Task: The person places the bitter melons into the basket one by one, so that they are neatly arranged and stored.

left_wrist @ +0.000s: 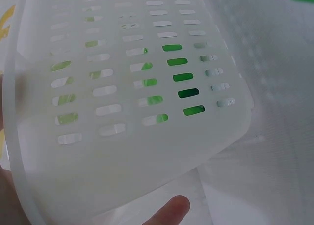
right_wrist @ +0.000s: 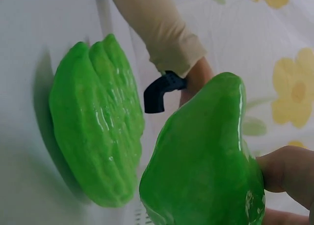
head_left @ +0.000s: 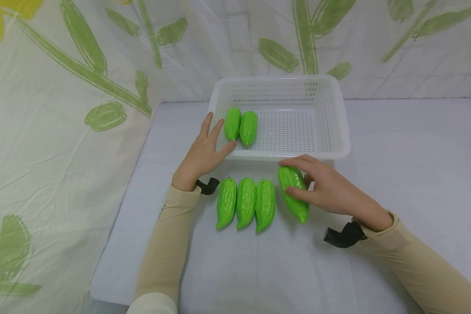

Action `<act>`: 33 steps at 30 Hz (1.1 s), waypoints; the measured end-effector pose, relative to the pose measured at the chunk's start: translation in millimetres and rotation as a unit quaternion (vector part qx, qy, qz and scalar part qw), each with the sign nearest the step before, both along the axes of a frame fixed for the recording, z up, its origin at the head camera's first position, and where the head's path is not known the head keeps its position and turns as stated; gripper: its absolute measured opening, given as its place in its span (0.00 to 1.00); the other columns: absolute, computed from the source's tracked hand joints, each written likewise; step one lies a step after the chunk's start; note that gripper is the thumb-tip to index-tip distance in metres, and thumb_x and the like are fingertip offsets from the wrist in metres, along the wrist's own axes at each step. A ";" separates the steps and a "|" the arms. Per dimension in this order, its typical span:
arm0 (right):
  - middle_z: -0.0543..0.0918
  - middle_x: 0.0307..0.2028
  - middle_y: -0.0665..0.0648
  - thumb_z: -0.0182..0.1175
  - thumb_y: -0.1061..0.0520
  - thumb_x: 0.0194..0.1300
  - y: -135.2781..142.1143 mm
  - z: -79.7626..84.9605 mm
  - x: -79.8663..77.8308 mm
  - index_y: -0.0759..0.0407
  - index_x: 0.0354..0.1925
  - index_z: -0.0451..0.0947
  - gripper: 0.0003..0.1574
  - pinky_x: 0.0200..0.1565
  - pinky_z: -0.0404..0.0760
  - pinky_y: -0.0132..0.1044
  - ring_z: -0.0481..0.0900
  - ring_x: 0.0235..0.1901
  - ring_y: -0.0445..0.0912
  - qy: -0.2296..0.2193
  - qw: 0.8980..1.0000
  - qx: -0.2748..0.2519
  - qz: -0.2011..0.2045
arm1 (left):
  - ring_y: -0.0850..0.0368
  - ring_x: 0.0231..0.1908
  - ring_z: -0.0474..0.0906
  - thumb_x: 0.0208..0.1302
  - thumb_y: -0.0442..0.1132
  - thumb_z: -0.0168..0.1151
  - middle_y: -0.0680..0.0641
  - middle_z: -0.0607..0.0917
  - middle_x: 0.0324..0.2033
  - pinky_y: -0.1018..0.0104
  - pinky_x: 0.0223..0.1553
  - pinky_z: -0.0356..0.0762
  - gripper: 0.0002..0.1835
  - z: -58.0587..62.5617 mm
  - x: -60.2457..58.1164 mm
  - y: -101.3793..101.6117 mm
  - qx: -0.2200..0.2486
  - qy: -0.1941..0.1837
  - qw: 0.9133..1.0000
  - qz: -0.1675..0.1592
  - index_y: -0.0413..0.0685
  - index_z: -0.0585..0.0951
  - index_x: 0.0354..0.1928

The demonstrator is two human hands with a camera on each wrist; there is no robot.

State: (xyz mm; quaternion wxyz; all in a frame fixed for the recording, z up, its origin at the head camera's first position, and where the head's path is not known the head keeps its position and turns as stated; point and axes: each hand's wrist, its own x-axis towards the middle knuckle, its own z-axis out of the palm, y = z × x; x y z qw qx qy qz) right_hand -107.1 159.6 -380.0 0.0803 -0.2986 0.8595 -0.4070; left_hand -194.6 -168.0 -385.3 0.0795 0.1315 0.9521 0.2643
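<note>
Item one, held gourd (head_left: 289,178): green, glossy, ridged; just on the near side of the basket, right of the row, tapered tip toward the near side; it looks raised, though I cannot tell how far.

Right grip (head_left: 329,185): holding that gourd, thumb across its left flank, fingers over the far end; the risk I note is a slip, since the skin is smooth and the tip hangs unsupported; a low carry could also knock the tip or far end against the near rim.

Row of three gourds (head_left: 246,203): lying side by side on the counter, left of the held gourd; rounded undersides, so a brush from a passing sleeve or grip could roll one and spoil the spacing.

Basket (head_left: 267,154): white, slotted, on the far side of the counter; I judge it light enough to skid if bumped.

Left grip (head_left: 204,150): fingers spread at the basket's near left corner, thumb over the near rim, no gourd in it; I cannot tell how firmly it presses; too slack, and the basket could shift.

Pair of gourds (head_left: 233,124): inside the basket, left end; a hard drop beside them could jostle both.

Counter (head_left: 408,174): pale-covered; patterned sheet (head_left: 227,48) beyond.
</note>
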 end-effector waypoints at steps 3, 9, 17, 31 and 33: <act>0.80 0.59 0.54 0.71 0.56 0.68 0.2 2.1 -0.1 0.50 0.71 0.73 0.36 0.37 0.84 0.38 0.81 0.34 0.42 -0.004 1.000 -0.007 -0.001 | 0.33 0.78 0.55 0.77 0.65 0.50 0.48 0.31 0.84 0.36 0.74 0.60 0.47 0.6 0.2 -0.4 0.000 0.000 1.000 0.000 0.50 0.47 0.85; 0.80 0.59 0.54 0.71 0.56 0.68 -0.1 7.5 0.3 0.49 0.72 0.73 0.36 0.34 0.83 0.36 0.82 0.36 0.43 -0.009 1.000 -0.010 -0.007 | 0.32 0.77 0.57 0.77 0.65 0.50 0.48 0.31 0.84 0.36 0.74 0.61 0.47 2.1 -0.1 -0.9 0.001 0.002 1.000 0.001 0.49 0.47 0.85; 0.78 0.60 0.55 0.71 0.56 0.69 0.9 12.5 -1.2 0.48 0.72 0.72 0.37 0.33 0.83 0.35 0.85 0.39 0.46 -0.009 1.000 -0.008 -0.016 | 0.32 0.77 0.57 0.77 0.65 0.50 0.48 0.31 0.84 0.36 0.74 0.60 0.47 3.3 -0.2 -1.9 0.003 0.003 1.000 0.001 0.49 0.47 0.85; 0.76 0.67 0.55 0.69 0.53 0.71 -4.6 23.8 -22.2 0.49 0.74 0.70 0.37 0.42 0.84 0.41 0.85 0.37 0.45 0.001 1.000 0.006 -0.028 | 0.31 0.78 0.55 0.76 0.66 0.50 0.49 0.30 0.84 0.35 0.74 0.59 0.47 -1.2 -0.3 -2.1 0.008 -0.006 1.000 0.003 0.51 0.46 0.85; 0.75 0.67 0.56 0.69 0.53 0.71 -5.3 26.1 -27.9 0.50 0.74 0.69 0.37 0.43 0.84 0.42 0.85 0.38 0.47 0.006 0.999 0.014 -0.031 | 0.31 0.78 0.56 0.76 0.66 0.50 0.50 0.30 0.84 0.35 0.74 0.60 0.47 -1.0 -0.1 -1.7 0.008 -0.007 1.000 0.002 0.51 0.46 0.85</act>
